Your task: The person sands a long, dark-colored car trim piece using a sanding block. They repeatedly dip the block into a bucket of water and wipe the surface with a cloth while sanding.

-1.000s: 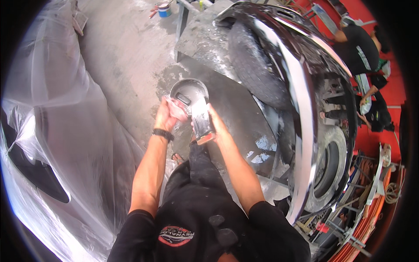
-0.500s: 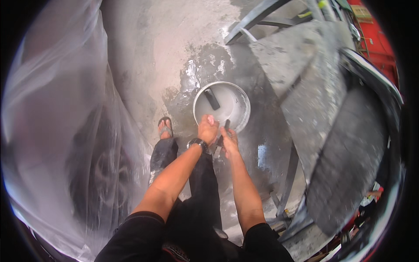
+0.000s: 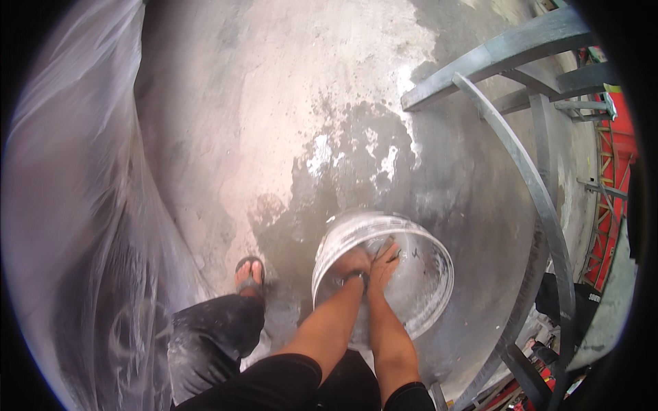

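Note:
Both my hands are down inside a whitish round bucket (image 3: 443,294), which stands on wet concrete and holds cloudy water. My left hand (image 3: 353,263), below a dark wristwatch (image 3: 358,277), is smeared by motion near the bucket's left wall; its fingers do not show clearly. Close beside it, my right hand (image 3: 384,268) is closed on a small dark block (image 3: 393,253), only part of which shows past the fingers. The two hands are close together, perhaps touching.
Translucent plastic sheeting (image 3: 89,205) hangs along my left. A grey metal frame (image 3: 507,51) with curved bars rises on the right. My sandalled foot (image 3: 249,272) stands left of the bucket. Wet patches (image 3: 356,151) darken the concrete floor ahead.
My hands have gone from the bucket's near rim down into it. The view has shifted, so the bucket appears lower and larger. The dark block that lay in the water is no longer plainly visible.

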Motion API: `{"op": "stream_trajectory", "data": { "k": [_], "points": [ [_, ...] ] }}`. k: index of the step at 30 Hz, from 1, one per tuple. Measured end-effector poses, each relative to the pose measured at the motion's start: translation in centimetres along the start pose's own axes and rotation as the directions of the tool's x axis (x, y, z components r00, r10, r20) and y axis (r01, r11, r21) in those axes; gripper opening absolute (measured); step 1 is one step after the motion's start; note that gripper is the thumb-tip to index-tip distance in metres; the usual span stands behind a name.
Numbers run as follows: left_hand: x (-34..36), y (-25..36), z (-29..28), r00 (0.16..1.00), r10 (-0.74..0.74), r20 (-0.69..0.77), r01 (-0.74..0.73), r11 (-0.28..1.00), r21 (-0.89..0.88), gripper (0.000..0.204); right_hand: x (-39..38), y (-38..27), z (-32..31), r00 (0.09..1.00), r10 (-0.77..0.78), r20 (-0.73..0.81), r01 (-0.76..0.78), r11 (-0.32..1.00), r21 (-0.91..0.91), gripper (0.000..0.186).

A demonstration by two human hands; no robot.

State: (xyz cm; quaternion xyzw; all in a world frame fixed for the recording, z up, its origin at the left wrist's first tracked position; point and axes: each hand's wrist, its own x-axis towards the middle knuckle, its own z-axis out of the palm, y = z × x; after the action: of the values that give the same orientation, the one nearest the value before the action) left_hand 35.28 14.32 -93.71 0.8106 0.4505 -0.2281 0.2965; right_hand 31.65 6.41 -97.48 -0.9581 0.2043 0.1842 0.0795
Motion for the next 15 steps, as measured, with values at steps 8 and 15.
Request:
{"op": "stream_trajectory", "data": {
  "k": [8, 15],
  "points": [
    [2.2, -3.2, 3.2, 0.964, -0.114, 0.242, 0.111, 0.993, 0.026, 0.049, 3.1, -1.6, -1.9, 0.804, -0.063, 0.591, -0.187, 0.917, 0.352, 0.078],
    [-6.3, -4.7, -5.7, 0.706, 0.016, 0.708, 0.372, 0.842, -0.390, 0.051, -8.1, -2.0, -22.1, 0.910, 0.126, 0.395, -0.362, 0.707, 0.608, 0.079]
  ]
}}
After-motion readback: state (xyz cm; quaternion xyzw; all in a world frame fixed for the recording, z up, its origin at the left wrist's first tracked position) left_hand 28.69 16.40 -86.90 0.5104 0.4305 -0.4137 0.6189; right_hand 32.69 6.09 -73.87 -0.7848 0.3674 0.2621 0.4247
